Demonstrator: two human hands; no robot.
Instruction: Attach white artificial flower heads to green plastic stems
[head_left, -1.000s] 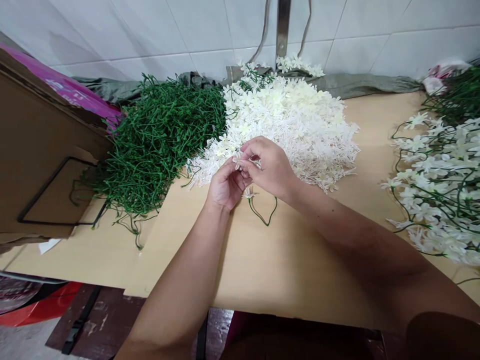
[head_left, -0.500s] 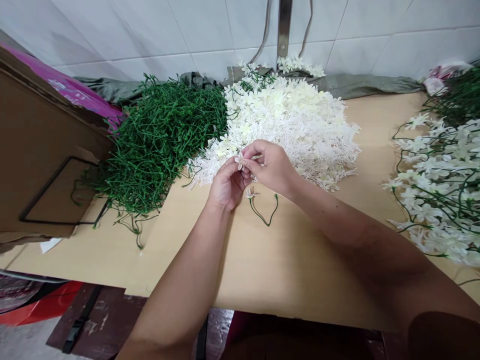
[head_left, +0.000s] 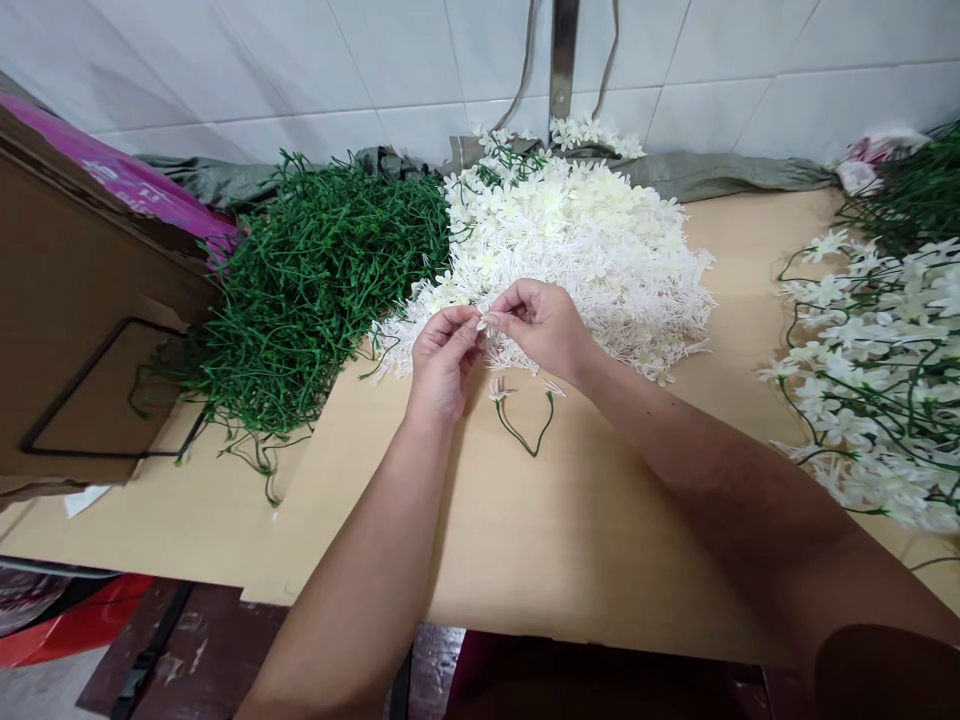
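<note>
My left hand (head_left: 441, 358) and my right hand (head_left: 541, 326) meet at the fingertips over the front edge of a heap of white plastic flowers (head_left: 592, 250). Both pinch one small white flower (head_left: 484, 322) between thumb and fingers. Just below the hands a thin green stem (head_left: 525, 428) with a small white flower on it lies curved on the tan tabletop (head_left: 570, 540). A pile of bare green stems (head_left: 315, 280) sits to the left of the white heap.
Stems fitted with white flowers (head_left: 870, 370) are spread at the right edge. A brown cardboard box (head_left: 82, 330) with a pink sheet stands at the left. A grey-green cloth (head_left: 712, 172) lies along the white tiled wall.
The left hand has turned from palm-up under the right hand to a raised pinch beside it. The fingertips now meet a little higher and further left.
</note>
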